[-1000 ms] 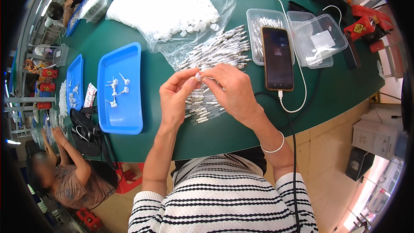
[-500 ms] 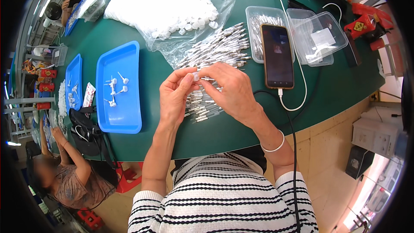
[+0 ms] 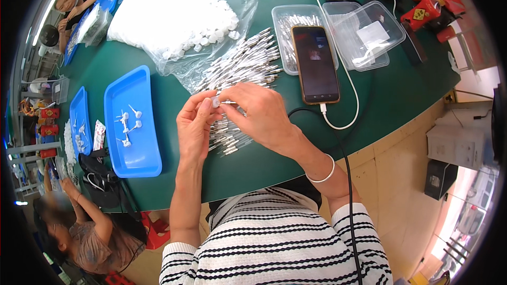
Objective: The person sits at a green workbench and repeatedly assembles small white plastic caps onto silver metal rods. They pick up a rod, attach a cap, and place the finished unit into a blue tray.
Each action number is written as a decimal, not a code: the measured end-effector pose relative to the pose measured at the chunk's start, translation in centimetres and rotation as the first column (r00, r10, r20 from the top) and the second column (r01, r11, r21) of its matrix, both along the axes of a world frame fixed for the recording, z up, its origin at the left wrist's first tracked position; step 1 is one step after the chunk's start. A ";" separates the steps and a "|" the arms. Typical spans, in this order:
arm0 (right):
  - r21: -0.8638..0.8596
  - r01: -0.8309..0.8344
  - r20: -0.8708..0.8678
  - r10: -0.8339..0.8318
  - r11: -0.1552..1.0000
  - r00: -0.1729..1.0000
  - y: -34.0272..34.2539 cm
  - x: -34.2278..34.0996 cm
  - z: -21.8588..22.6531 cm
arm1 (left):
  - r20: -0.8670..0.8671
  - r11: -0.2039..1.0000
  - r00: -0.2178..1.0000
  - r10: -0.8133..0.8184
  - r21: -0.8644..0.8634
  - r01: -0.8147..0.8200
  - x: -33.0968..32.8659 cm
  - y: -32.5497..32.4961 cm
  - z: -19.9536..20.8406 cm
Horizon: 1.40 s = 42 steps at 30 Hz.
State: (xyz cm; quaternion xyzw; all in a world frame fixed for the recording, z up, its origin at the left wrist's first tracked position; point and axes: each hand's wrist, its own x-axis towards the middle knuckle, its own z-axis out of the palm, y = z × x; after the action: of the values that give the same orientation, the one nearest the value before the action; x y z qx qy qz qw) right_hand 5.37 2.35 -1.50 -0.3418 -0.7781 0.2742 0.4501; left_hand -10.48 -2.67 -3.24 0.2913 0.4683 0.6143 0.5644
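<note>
My left hand (image 3: 194, 126) pinches a small white plastic cap (image 3: 215, 102) between thumb and fingers. My right hand (image 3: 257, 114) holds a thin silver metal pin (image 3: 230, 102) whose tip meets the cap. Both hands hover over a heap of the same metal pins (image 3: 240, 71) on the green table (image 3: 174, 179). A clear bag of white caps (image 3: 174, 10) lies behind the heap. To the left, a blue tray (image 3: 134, 155) carries several finished white-capped pins (image 3: 127, 124).
A phone (image 3: 316, 63) on a white cable lies right of the heap, partly over a clear box of pins (image 3: 288, 26). Clear lidded boxes (image 3: 364, 31) and red tools (image 3: 428, 8) sit far right. A second blue tray (image 3: 80, 121), a black bag (image 3: 97, 174) and seated people are at left.
The hands have stayed over the pin heap with only small finger movements, keeping the cap and pin pressed together.
</note>
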 end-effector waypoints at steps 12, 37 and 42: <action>-0.319 -0.235 -0.276 0.147 0.918 0.950 0.3 0.3 0.8 | 0.080 1.000 0.997 0.010 -0.017 -0.009 0.0 0.1 0.1; -0.484 -0.249 -0.393 0.045 0.839 0.918 0.4 0.1 0.6 | 0.064 0.988 0.987 -0.145 -0.044 0.148 -0.3 0.0 1.0; -0.476 -0.260 -0.369 0.078 0.840 0.926 0.5 0.1 0.6 | 0.103 0.985 0.983 -0.153 -0.065 0.160 -0.4 0.0 0.7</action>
State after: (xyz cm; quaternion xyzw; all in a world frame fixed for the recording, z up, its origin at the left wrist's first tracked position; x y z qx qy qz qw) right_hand 5.52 2.85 -0.95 -0.3270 -0.6150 0.5659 0.4411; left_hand -10.90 -2.71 -2.49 0.2759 0.4378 0.5640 0.6435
